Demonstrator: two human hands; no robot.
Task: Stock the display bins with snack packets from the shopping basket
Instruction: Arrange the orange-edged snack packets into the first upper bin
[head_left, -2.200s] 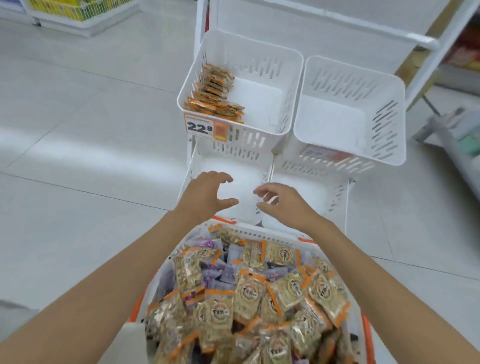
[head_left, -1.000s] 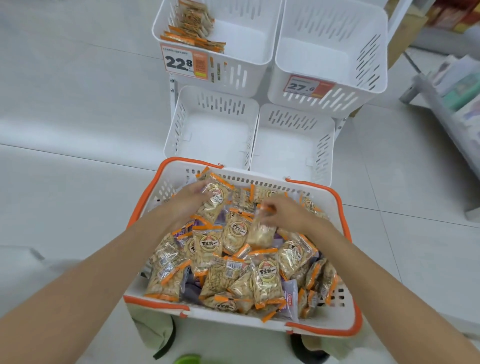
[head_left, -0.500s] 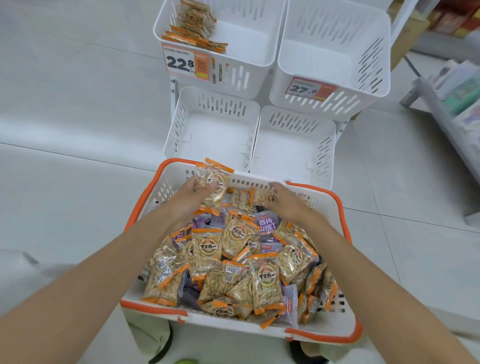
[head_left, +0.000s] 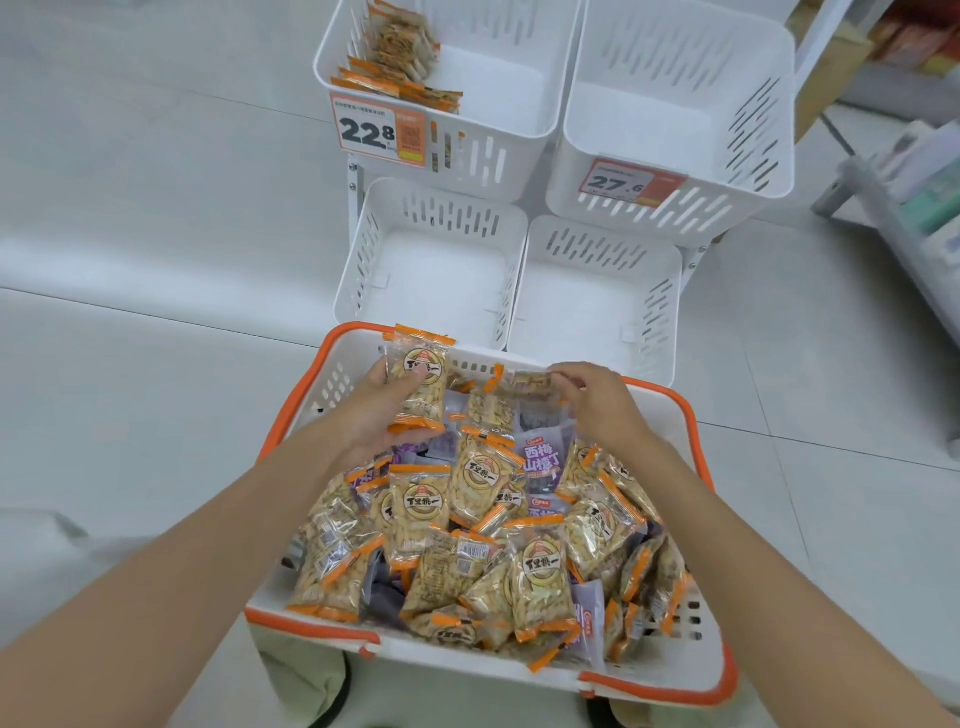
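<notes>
i'm looking at a shop, on the sales floor. white slotted display bins (head_left: 483, 156) are stacked in two tiers on a rack, and the upper pair carry orange-and-white labels, a price tag (head_left: 378, 132) reading 22.8 and a second price tag (head_left: 631, 183) reading 27.6. in front of them stands an orange-rimmed shopping basket (head_left: 332, 387) heaped with sealed, printed snack packets (head_left: 483, 483), many of them alike. the pale tiled floor (head_left: 156, 234) runs past like an aisle towards more shelving (head_left: 930, 208) with packaged goods at the right edge.
</notes>
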